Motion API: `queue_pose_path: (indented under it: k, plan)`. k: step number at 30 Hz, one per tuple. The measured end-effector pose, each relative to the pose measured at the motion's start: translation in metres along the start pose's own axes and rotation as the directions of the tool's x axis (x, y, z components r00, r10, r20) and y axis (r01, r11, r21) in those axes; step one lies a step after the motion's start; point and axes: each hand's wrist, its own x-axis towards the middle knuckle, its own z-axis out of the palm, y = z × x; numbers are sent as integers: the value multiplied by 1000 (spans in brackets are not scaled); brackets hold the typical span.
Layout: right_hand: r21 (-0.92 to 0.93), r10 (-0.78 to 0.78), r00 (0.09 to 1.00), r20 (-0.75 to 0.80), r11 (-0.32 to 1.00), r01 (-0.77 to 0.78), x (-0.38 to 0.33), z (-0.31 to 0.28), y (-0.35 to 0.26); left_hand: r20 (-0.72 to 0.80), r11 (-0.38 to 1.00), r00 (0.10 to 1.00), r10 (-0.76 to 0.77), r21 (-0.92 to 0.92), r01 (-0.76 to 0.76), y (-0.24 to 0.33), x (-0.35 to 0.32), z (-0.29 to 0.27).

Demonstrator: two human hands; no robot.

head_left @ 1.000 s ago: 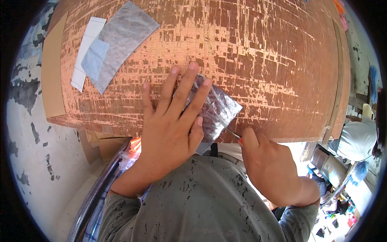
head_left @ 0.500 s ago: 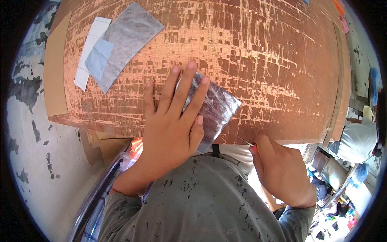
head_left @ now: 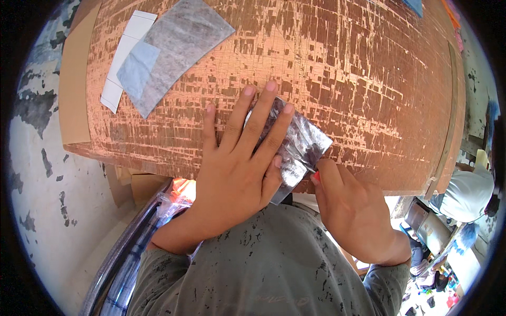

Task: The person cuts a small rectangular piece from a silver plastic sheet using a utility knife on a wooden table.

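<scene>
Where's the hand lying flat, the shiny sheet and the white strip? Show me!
Left hand [head_left: 239, 167]: head view, on the back of the hand.
Shiny sheet [head_left: 302, 141]: head view, on its uncovered part.
White strip [head_left: 123, 57]: head view, about halfway along it.

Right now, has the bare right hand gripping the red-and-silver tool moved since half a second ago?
Yes: against the scratched brown wooden table, the right hand has shifted leftward and forward, toward the shiny silver sheet.

Bright light; white glare streaks the glossy dark rectangular sheet [head_left: 312, 138]; fisheye distortion bows the scratched brown wooden tabletop [head_left: 369, 118].
</scene>
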Motion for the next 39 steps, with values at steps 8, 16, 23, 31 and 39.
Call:
queue_pose_path:
  k: [8,16,23,31,39]
  plan:
    - [28,18,1000,4,999,-18,0,-3,-3,-2,1000,1000,8,15,-8,-2,0,2]
    - [-73,18,1000,25,997,-16,0,-1,-5,3,1000,1000,9,-3,-9,-1,0,1]
    - [-241,15,997,78,971,4,0,-4,-7,2,999,1000,-29,19,29,1,-2,2]
    - [-155,112,982,150,984,-89,-23,-8,2,-37,1000,999,-3,30,5,6,-3,7]
    - [-149,158,979,133,979,-137,-38,-5,9,-29,1000,1000,12,16,-12,12,-2,9]
